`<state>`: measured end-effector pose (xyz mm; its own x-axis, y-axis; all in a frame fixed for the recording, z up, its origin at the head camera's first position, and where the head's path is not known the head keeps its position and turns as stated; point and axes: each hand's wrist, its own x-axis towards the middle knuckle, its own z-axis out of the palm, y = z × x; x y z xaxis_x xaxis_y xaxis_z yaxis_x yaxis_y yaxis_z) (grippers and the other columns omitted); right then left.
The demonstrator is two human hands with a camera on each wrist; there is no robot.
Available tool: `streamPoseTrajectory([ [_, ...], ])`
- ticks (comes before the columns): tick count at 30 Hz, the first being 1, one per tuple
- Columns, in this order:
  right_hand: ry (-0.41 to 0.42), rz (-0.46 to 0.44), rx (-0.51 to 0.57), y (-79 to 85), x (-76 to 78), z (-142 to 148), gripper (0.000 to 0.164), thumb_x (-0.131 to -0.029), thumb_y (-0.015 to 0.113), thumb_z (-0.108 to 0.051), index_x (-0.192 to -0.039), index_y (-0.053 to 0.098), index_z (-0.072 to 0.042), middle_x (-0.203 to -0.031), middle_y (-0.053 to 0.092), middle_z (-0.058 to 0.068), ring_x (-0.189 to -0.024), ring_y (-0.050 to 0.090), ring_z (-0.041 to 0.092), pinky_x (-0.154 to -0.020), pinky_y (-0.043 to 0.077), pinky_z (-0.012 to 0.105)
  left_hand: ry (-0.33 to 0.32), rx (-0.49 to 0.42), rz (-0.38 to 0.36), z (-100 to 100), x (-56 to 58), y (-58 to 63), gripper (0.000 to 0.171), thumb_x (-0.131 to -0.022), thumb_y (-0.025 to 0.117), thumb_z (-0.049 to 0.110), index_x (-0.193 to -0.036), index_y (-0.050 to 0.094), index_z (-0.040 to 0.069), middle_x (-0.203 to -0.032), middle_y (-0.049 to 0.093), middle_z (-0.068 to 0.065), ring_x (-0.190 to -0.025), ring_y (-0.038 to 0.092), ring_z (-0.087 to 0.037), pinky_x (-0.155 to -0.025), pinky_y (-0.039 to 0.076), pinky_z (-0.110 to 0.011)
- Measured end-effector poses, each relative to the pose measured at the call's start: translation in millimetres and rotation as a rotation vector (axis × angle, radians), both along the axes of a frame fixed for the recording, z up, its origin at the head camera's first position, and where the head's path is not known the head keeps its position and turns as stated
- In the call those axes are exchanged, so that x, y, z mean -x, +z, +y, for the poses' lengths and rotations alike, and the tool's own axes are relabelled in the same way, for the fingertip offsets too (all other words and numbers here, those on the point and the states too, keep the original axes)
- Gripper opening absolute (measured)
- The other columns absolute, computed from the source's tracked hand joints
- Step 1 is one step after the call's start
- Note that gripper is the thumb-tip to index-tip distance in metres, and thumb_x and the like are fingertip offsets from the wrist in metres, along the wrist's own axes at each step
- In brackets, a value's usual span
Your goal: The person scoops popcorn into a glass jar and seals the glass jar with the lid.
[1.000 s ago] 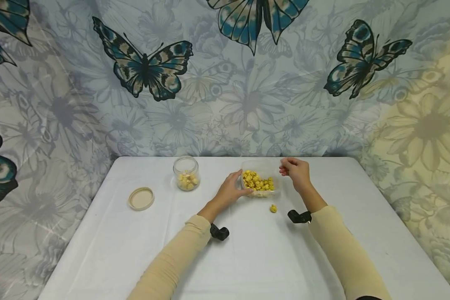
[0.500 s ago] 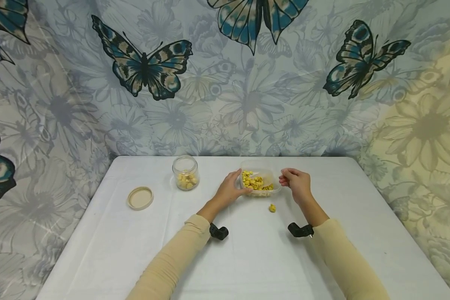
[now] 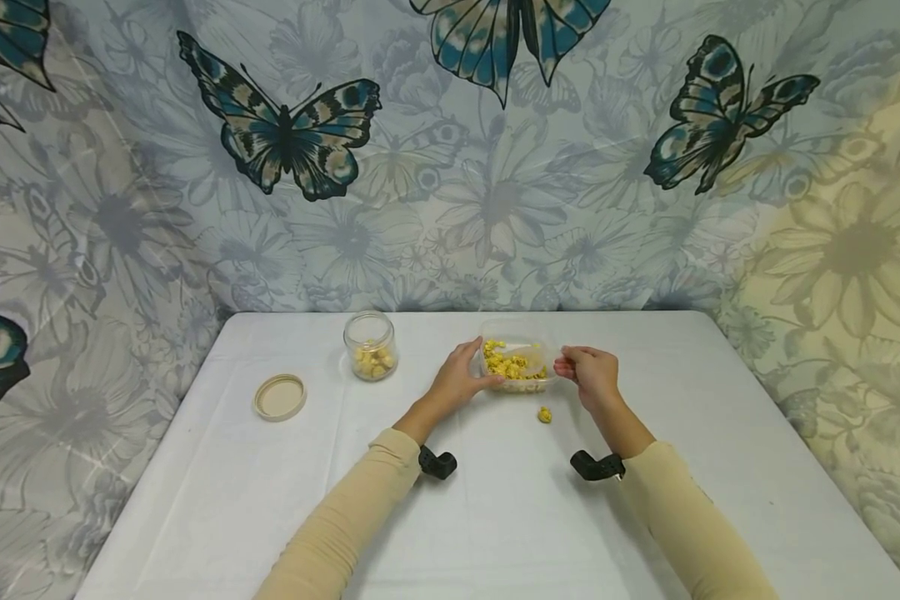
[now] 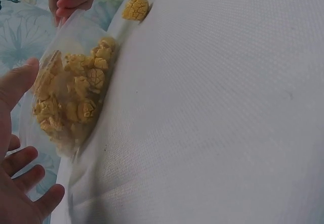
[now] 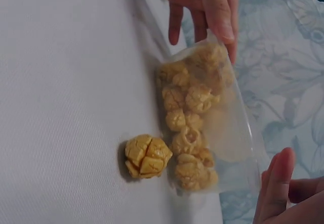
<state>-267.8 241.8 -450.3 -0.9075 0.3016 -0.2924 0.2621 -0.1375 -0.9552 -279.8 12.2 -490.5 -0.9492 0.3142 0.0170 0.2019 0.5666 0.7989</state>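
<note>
A clear plastic container (image 3: 523, 387) partly filled with yellow popcorn (image 3: 501, 363) stands near the table's back edge. My left hand (image 3: 456, 377) holds its left end, thumb on the near side. At the right end my right hand (image 3: 596, 373) has its fingertips together and appears to pinch the handle of a pale, see-through spoon; the handle is mostly hidden. The spoon's pale oval bowl (image 5: 228, 135) shows through the container wall in the right wrist view. One loose popcorn piece (image 3: 544, 415) lies on the cloth in front of the container.
Left of the container stands an uncapped glass jar (image 3: 370, 333) with popcorn at its bottom. A round beige-rimmed lid (image 3: 281, 397) lies farther left on the white-covered table (image 3: 487, 525). A butterfly-patterned cloth (image 3: 495, 217) hangs right behind the table.
My right hand has come down and toward me, beside the container's right end. The popcorn inside has shifted around the spoon. My left hand keeps its place.
</note>
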Motion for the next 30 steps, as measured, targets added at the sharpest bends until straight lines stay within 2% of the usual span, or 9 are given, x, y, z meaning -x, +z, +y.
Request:
streamPoseTrajectory([
  [8, -0.071, -0.014, 0.063, 1.5, -1.3, -3.9, 0.034, -0.098, 0.054, -0.005, -0.125, 0.052, 0.015, -0.062, 0.065, -0.002, -0.053, 0.065, 0.003, -0.058, 0.056, 0.016, -0.003, -0.003, 0.009, -0.2, 0.1, -1.1, 0.089, -0.084, 0.074, 0.045, -0.154, 0.03, 0.012, -0.153, 0.037, -0.017, -0.142, 0.037, -0.034, -0.116, 0.034, -0.048],
  [16, -0.059, -0.04, 0.043, 0.2, -2.1, -5.1, 0.041, -0.099, 0.053, -0.008, -0.135, 0.047, 0.012, -0.064, 0.062, -0.005, -0.056, 0.064, 0.002, -0.06, 0.056, 0.015, -0.009, -0.001, 0.002, -0.8, -0.9, -2.0, 0.089, -0.085, 0.073, 0.045, -0.155, 0.028, 0.013, -0.155, 0.035, -0.017, -0.143, 0.035, -0.034, -0.116, 0.033, -0.048],
  [30, -0.052, -0.036, 0.042, -4.5, -0.7, -2.6, 0.042, -0.1, 0.052, -0.01, -0.136, 0.048, 0.01, -0.067, 0.063, -0.006, -0.059, 0.064, 0.002, -0.061, 0.056, 0.015, -0.021, -0.002, -0.006, -0.6, -2.8, -1.2, 0.088, -0.087, 0.071, 0.044, -0.155, 0.025, 0.012, -0.156, 0.033, -0.016, -0.145, 0.032, -0.034, -0.118, 0.031, -0.048],
])
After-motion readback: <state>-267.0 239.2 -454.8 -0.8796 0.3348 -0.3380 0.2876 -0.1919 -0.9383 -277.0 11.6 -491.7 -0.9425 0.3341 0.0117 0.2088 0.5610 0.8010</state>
